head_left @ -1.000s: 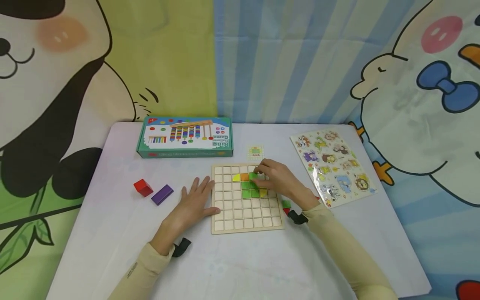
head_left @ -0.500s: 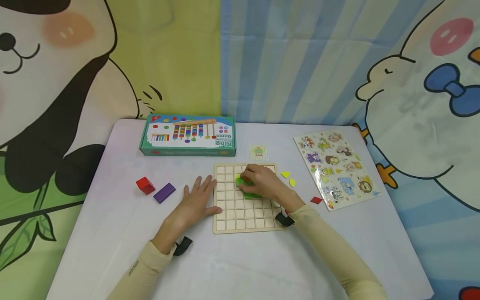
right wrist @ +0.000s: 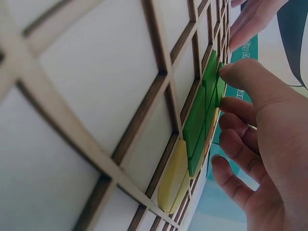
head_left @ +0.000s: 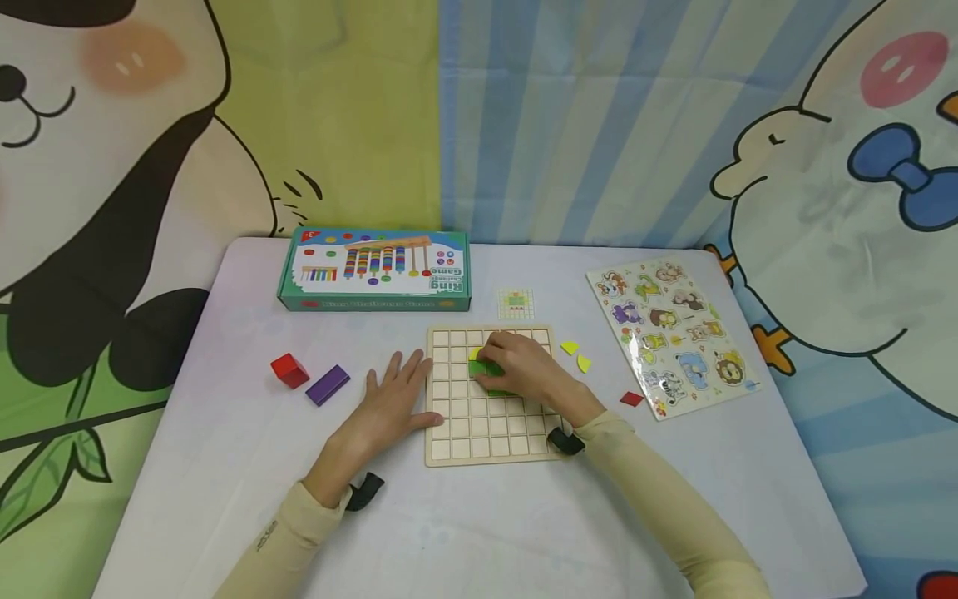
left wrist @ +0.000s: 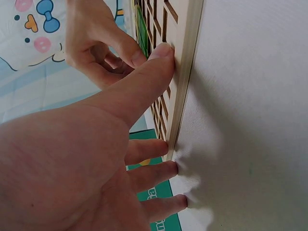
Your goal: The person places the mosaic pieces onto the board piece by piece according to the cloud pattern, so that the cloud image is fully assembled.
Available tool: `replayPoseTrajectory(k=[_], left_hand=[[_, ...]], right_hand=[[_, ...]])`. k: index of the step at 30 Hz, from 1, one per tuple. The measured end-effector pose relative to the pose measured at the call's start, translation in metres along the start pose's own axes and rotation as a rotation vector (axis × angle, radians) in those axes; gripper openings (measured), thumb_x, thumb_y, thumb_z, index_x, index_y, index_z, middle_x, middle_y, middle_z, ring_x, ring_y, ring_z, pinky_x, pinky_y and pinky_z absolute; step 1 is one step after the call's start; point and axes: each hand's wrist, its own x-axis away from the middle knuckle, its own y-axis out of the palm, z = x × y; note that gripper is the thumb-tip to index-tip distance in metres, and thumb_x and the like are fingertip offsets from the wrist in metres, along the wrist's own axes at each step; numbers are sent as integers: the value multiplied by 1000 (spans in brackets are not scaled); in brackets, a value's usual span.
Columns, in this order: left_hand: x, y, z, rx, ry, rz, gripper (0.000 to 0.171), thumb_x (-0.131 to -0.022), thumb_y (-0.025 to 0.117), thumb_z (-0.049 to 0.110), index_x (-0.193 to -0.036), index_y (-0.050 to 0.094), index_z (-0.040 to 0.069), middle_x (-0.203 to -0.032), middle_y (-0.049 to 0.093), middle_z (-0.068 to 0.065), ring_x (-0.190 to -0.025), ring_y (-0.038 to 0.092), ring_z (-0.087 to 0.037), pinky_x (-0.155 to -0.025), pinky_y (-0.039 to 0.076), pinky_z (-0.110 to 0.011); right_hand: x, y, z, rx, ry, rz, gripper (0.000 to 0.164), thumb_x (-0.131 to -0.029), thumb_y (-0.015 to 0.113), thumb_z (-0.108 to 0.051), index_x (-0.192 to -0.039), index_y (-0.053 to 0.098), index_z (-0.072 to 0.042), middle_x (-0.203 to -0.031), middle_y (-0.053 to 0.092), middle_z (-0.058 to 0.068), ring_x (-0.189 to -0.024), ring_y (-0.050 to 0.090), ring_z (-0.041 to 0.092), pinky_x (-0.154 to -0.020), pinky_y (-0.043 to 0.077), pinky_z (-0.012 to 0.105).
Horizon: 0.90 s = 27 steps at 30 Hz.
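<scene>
On the table lies a wooden grid board with green tiles and a yellow rounded tile set in its squares. My right hand is over the board's upper middle. Its thumb and index finger pinch a small green tile at the edge of the green group, as the right wrist view shows. My left hand rests at the board's left edge, fingers spread and thumb against the frame. In the head view the right hand covers part of the tiles.
Two yellow pieces and a red diamond tile lie right of the board. A pattern card and a green game box are behind it. A red block and purple block lie left, an animal sticker sheet right.
My right hand has moved left across the board to the left side of the green tiles, uncovering the yellow pieces at right. My left hand has stayed at the board's edge.
</scene>
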Motion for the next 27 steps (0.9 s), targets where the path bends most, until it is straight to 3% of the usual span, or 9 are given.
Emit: replayPoseTrajectory(k=[11,19,27], left_hand=[[-2,0,2,-6,10,5,98,-89,75,48,-161,23,6,-169,16,-19,-156,6,-47,-113,8,-81],[-2,1,2,2,8,13,99,-88,76,46,-162,22,6,-170,15,-18,-156,5,-47,-113,7,-80],[-1,4,-1,19,1,14,101,-87,77,45,-162,22,7,-170,14,-18,-156,4,-47,-113,5,-80]], right_hand=[[4,0,0,21,-2,12,27,-87,81,-33,-102,77,-11,-95,67,-1,-78,58,9,-70,52,26],[14,-14,9,20,13,44,24,-87,81,-29,-100,77,-10,-93,66,0,-78,57,10,-68,52,27],[32,-29,23,19,90,41,26,-87,82,-28,-102,78,-8,-95,68,4,-79,60,13,-69,54,29]])
